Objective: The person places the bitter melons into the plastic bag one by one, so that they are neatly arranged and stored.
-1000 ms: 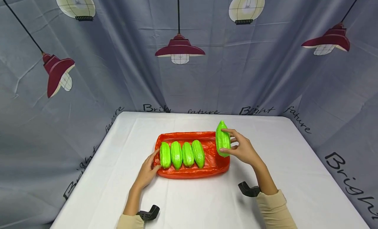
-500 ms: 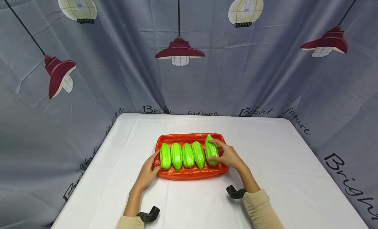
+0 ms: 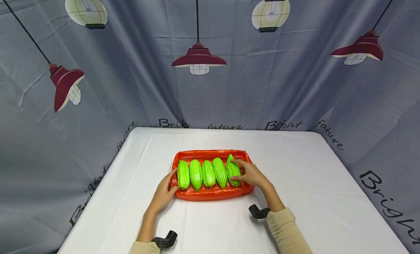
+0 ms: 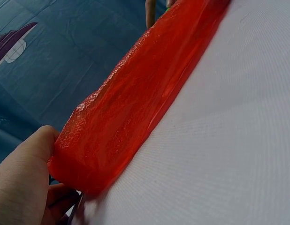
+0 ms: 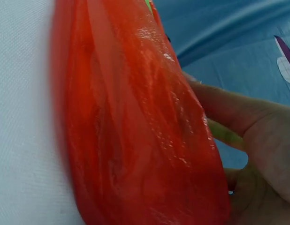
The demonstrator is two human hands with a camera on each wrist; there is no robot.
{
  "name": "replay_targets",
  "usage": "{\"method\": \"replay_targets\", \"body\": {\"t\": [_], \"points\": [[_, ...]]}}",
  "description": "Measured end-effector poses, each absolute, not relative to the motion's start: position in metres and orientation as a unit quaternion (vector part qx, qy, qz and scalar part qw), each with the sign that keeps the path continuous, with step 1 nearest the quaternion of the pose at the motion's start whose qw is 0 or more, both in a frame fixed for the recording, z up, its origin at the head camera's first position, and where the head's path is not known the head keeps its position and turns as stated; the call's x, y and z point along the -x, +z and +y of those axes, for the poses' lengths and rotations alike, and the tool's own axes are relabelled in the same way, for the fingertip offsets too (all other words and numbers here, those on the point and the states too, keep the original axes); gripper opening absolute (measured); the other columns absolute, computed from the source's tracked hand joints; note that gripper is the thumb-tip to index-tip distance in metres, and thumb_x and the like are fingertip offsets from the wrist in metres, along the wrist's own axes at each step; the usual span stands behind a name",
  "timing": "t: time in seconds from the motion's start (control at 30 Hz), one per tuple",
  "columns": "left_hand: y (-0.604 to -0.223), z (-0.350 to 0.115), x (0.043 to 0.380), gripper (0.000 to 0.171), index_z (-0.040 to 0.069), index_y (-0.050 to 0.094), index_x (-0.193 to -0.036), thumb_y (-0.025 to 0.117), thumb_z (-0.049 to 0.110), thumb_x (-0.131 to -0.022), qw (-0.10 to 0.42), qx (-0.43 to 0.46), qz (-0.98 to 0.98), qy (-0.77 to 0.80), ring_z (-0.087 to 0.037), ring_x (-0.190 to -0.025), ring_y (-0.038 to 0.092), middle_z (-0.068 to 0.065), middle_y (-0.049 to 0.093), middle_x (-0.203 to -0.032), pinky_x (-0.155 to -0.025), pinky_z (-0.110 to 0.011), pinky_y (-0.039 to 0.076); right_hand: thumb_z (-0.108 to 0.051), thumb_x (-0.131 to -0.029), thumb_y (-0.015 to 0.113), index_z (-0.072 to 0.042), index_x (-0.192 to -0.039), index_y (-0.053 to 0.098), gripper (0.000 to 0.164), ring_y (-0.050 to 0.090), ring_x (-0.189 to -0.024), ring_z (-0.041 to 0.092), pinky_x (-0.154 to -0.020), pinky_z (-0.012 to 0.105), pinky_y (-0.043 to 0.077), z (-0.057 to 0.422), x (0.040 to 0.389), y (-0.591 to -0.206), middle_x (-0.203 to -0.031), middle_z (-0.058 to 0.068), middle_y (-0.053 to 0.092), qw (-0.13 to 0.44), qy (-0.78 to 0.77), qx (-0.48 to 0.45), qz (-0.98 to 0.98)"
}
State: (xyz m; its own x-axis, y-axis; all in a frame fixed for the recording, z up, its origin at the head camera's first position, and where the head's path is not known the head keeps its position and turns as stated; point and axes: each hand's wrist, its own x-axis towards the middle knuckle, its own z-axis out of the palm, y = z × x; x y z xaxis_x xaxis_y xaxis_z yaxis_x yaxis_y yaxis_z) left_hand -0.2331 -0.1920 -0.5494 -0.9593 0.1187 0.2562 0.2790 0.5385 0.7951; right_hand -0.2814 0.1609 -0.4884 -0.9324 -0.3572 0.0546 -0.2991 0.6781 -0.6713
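A shallow red tray (image 3: pixel 213 196) with a glossy, crinkled surface rests on the white-covered table. Across it lie several bright green, ridged, elongated fruits (image 3: pixel 195 174) side by side. My right hand (image 3: pixel 252 174) pinches the rightmost green ridged fruit (image 3: pixel 233 171) between thumb and fingers, low inside the tray's right end. At the opposite end, my left hand (image 3: pixel 163 192) holds the tray with thumb and fingers spread around its left edge. In the left wrist view the thumb (image 4: pixel 36 146) presses the tray's corner. The tray wall hides the right fingertips in the right wrist view.
White cloth covers the table (image 3: pixel 210 225) around the tray. A grey-blue curtain (image 3: pixel 223 97) printed with lamps and lettering surrounds the back and sides. Black camera mounts (image 3: pixel 165 239) sit on both wrists, by beige sleeves.
My right hand has carried the green ridged fruit leftward and down from above the tray's right edge into the row. The left hand has stayed on the tray's left end.
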Motion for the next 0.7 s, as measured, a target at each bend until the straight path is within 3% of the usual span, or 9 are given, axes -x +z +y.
{"method": "replay_targets", "body": {"t": [0.3, 0.6, 0.7], "points": [[-0.548, -0.192, 0.236, 0.067, 0.02, 0.035, -0.143, 0.06, 0.008, -0.083, 0.084, 0.112, -0.872, -0.469, -0.036, -0.129, 0.032, -0.015, 0.039, -0.14, -0.104, -0.056, 0.024, -0.033, -0.075, 0.074, -0.013, -0.136, 0.047, 0.069, 0.053, -0.087, 0.021, -0.079, 0.042, 0.046, 0.157, 0.284, -0.489, -0.131, 0.015, 0.05, 0.048, -0.335, 0.194, 0.921], [-0.549, -0.194, 0.236, 0.067, 0.019, 0.034, -0.144, 0.06, 0.008, -0.083, 0.087, 0.111, -0.867, -0.478, -0.036, -0.13, 0.032, -0.015, 0.038, -0.141, -0.103, -0.056, 0.024, -0.033, -0.076, 0.074, -0.012, -0.136, 0.046, 0.07, 0.054, -0.104, 0.03, -0.089, 0.05, 0.044, 0.158, 0.283, -0.486, -0.13, 0.014, 0.052, 0.034, -0.328, 0.197, 0.923], [-0.547, -0.196, 0.235, 0.065, 0.019, 0.036, -0.143, 0.061, 0.009, -0.083, 0.099, 0.105, -0.864, -0.481, -0.036, -0.129, 0.033, -0.015, 0.039, -0.14, -0.103, -0.055, 0.026, -0.031, -0.077, 0.073, -0.01, -0.136, 0.046, 0.069, 0.056, -0.1, 0.033, -0.084, 0.048, 0.048, 0.159, 0.28, -0.478, -0.127, 0.016, 0.053, 0.027, -0.34, 0.205, 0.918]]}}
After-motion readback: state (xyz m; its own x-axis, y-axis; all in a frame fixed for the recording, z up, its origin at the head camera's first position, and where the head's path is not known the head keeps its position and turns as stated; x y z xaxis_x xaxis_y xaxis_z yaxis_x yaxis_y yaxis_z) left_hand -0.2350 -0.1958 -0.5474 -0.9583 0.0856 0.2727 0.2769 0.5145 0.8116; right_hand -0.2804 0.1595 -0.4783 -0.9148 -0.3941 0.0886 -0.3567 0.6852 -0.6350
